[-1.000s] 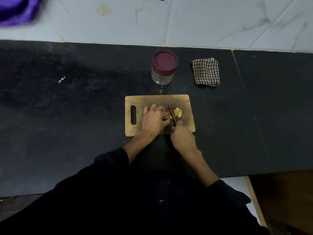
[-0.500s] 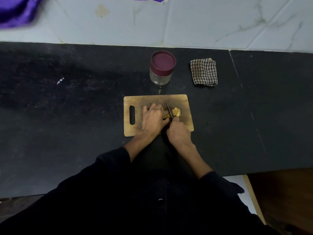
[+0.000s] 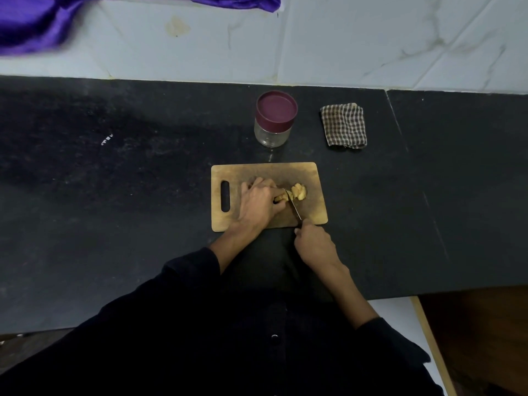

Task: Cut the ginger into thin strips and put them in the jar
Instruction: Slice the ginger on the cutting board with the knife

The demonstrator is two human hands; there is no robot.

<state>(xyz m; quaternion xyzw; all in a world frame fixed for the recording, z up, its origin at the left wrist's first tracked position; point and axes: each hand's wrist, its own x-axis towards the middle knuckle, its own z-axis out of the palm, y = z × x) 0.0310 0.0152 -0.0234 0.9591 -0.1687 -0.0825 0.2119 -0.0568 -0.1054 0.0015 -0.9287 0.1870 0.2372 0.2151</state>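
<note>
A wooden cutting board (image 3: 311, 172) lies on the black counter. My left hand (image 3: 258, 204) holds down a piece of ginger (image 3: 281, 198) with curled fingers. Cut ginger pieces (image 3: 298, 191) sit in a small pile just right of the blade. My right hand (image 3: 314, 245) grips the handle of a knife (image 3: 294, 207) at the board's near edge; the blade slants up-left and its tip meets the ginger. A glass jar (image 3: 273, 134) with a maroon lid (image 3: 276, 107) on it stands behind the board.
A folded checked cloth (image 3: 344, 125) lies right of the jar. The black counter (image 3: 114, 181) stretches wide to the left and right, backed by a white tiled wall (image 3: 371, 38). Purple fabric (image 3: 34, 21) hangs at the top left.
My right hand has drawn back toward the board's near edge, pulling the knife through the ginger. My left hand stays on the ginger.
</note>
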